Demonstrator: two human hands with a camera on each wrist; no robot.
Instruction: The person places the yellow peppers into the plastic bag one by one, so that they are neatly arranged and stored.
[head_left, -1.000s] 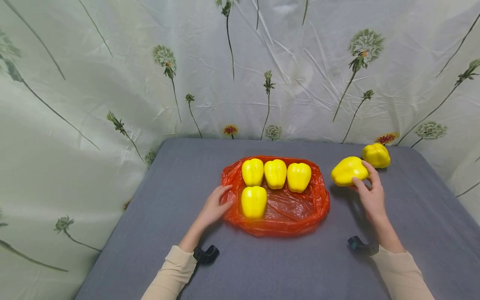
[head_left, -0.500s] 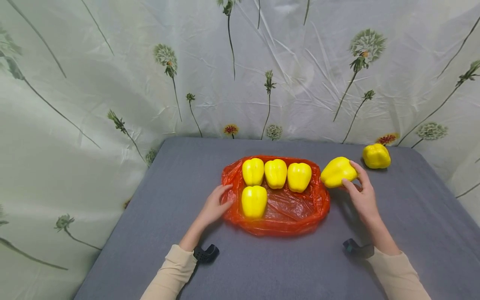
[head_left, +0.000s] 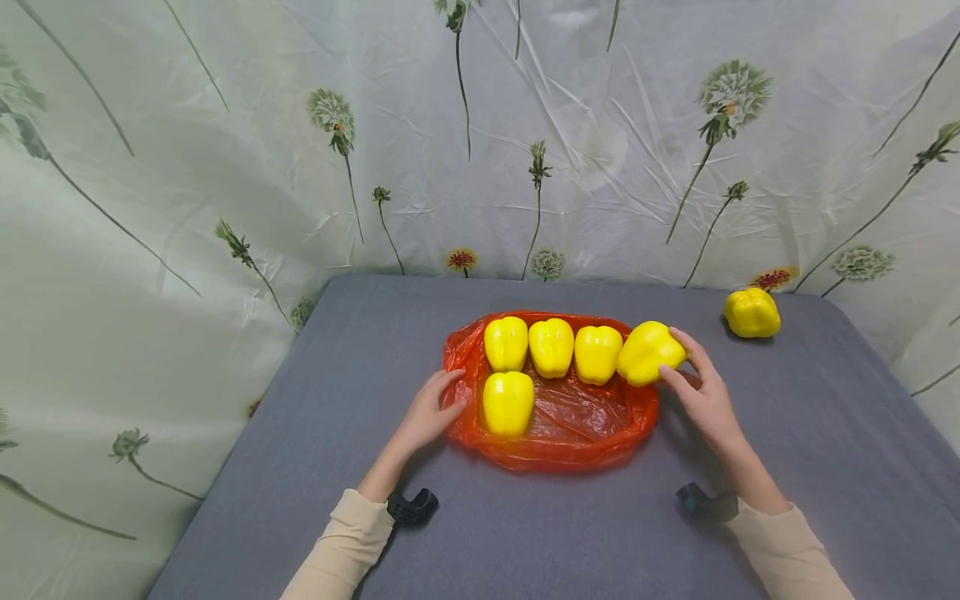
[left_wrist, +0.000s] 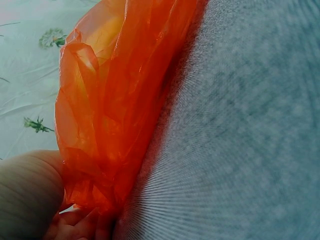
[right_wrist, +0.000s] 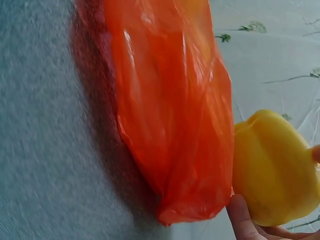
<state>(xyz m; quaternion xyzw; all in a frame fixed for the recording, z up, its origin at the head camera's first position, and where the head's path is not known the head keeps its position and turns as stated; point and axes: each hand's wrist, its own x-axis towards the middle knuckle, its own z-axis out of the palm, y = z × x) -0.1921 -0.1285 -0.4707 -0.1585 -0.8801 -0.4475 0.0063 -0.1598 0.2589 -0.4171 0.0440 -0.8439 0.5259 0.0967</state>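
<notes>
My right hand (head_left: 705,400) grips a yellow bell pepper (head_left: 651,354) over the right end of a red plastic bag (head_left: 551,457). In the right wrist view this pepper (right_wrist: 272,167) shows beside the bag's wall, with fingers around it. At the bag's left rim my left hand (head_left: 427,412) pinches the plastic; its thumb (left_wrist: 30,192) and fingertips meet the crumpled film in the left wrist view. Inside the spread bag stand several yellow bell peppers: a back row (head_left: 551,348) and one more pepper (head_left: 508,404) at front left.
Another yellow bell pepper (head_left: 752,313) lies at the back right of the grey-covered table (head_left: 360,333). Behind the table hangs a pale curtain (head_left: 420,108) with a dandelion print. Both wrists wear a black mount (head_left: 412,507).
My right hand has carried its pepper leftward from the table's right side to above the bag's right rim. The left hand stays at the bag's left rim.
</notes>
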